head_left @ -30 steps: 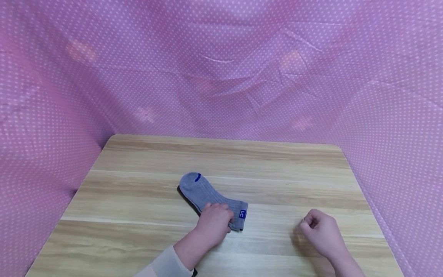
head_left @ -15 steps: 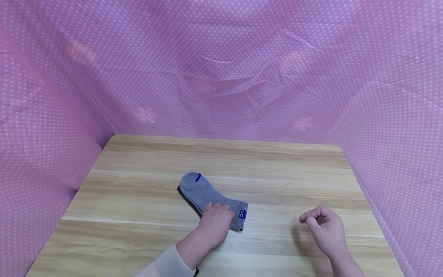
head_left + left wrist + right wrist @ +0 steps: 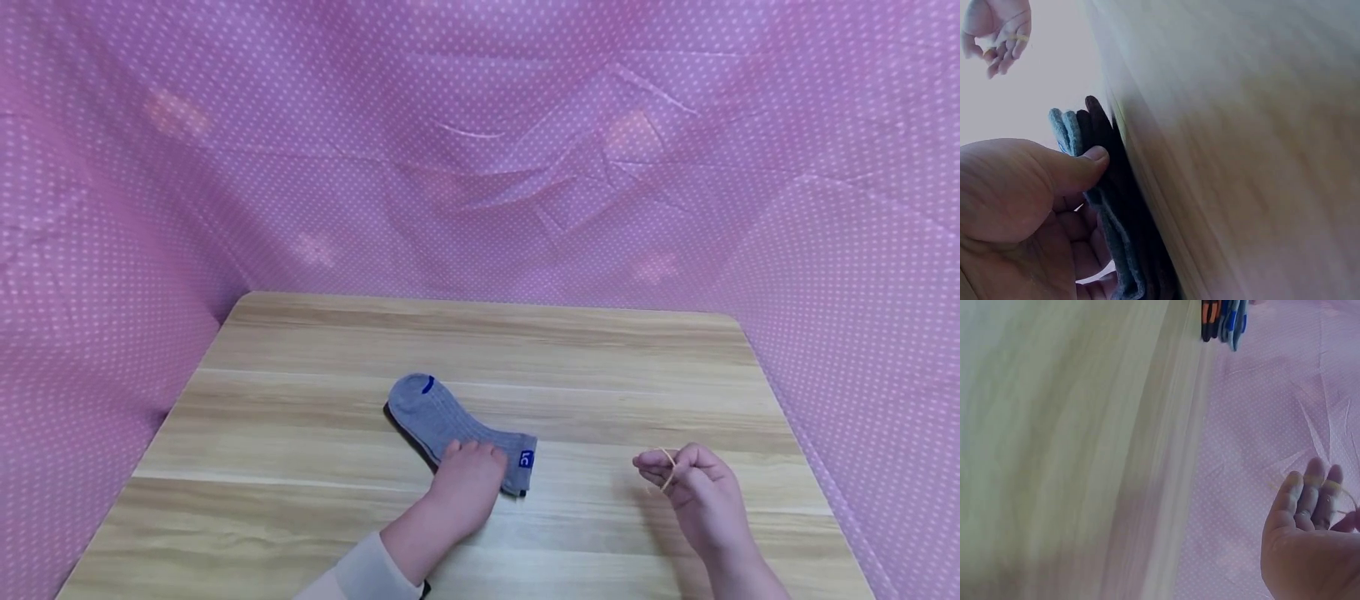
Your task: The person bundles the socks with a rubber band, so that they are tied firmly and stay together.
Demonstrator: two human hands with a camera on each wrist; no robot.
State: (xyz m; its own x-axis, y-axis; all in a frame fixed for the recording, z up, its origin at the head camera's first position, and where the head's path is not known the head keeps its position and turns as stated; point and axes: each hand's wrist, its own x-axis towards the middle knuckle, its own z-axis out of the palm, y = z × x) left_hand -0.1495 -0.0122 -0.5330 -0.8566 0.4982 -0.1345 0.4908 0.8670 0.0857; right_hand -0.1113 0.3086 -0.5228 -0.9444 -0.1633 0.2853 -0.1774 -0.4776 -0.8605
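A grey ribbed sock (image 3: 431, 412) with a blue "LC" label lies on top of a dark sock pair (image 3: 1138, 237), the stack flat on the table. My left hand (image 3: 468, 492) grips the stack near the cuff. In the left wrist view its thumb presses the dark layers' edge, fingers on the grey side. Orange marks show on the dark cuffs (image 3: 1206, 325) in the right wrist view. Off to the right, my right hand (image 3: 708, 500) holds a thin yellowish rubber band (image 3: 674, 465), looped across its fingers and stretched toward the thumb.
The wood-grain table (image 3: 300, 333) has rounded far corners. Pink dotted cloth (image 3: 480, 208) hangs behind it and along both sides. A pale sleeve (image 3: 367, 571) covers the left forearm.
The right hand's fingers have extended leftward from a curl, and the rubber band now shows spread over them. The left hand stays on the socks, which have barely shifted.
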